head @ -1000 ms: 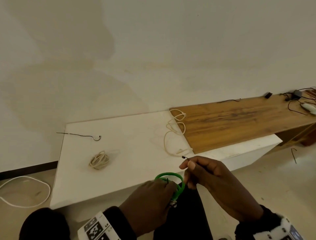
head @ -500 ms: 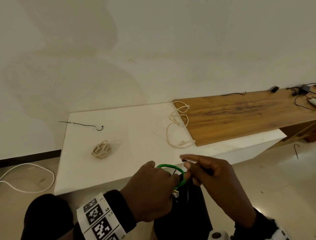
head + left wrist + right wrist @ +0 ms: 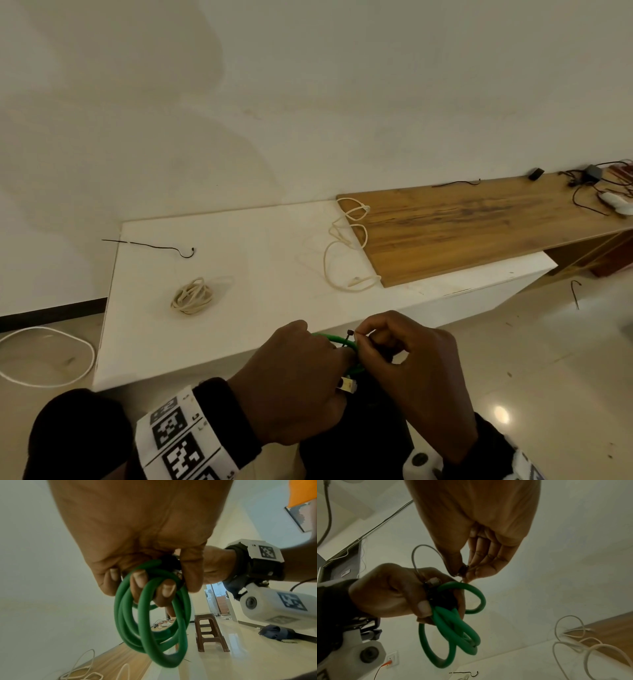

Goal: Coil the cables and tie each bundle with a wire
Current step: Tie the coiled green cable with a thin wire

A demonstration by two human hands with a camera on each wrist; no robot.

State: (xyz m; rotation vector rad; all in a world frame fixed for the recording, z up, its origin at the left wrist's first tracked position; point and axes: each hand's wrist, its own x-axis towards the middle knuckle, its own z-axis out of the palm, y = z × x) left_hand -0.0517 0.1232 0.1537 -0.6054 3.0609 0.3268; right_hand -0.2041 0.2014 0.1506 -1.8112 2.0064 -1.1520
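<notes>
- Head view: the left hand [image 3: 294,383] is curled round a coiled green cable [image 3: 330,339] in front of the near edge of the white tabletop [image 3: 260,260]; only a short green arc and a pale plug [image 3: 346,385] at the cable's end show past the knuckles; the right hand [image 3: 407,370] sits just beside the left, its fingertips pinching a thin dark wire [image 3: 350,334] right against the green cable; on the tabletop lies a bundled cream cable [image 3: 191,296], a loose cream cable [image 3: 346,246] that trails onto a wooden board [image 3: 479,222], and a spare black wire [image 3: 154,245] with a hooked end near the far left corner; a white cable [image 3: 44,356] loops on the floor to the left
- Left wrist view: the left hand [image 3: 137,534] grips the green cable [image 3: 150,622] with its fingers [image 3: 137,582] threaded through the loops; several turns hang below the fingers; the right hand [image 3: 214,566] is close behind them, with its fingers hidden; the loose cream cable [image 3: 82,669] lies on the wooden board [image 3: 120,660] below; a brown stool [image 3: 211,632] stands on the floor beyond
- Right wrist view: the right hand [image 3: 479,527] pinches the dark wire [image 3: 419,555] between thumb and fingertips, just above the top turn of the green cable [image 3: 453,628]; the wire arcs up in a loop and runs back down into the left hand [image 3: 390,591], which clenches the bunched turns; the loose cream cable [image 3: 573,642] and the spare black wire [image 3: 467,672] lie on the tabletop [image 3: 505,655] below
</notes>
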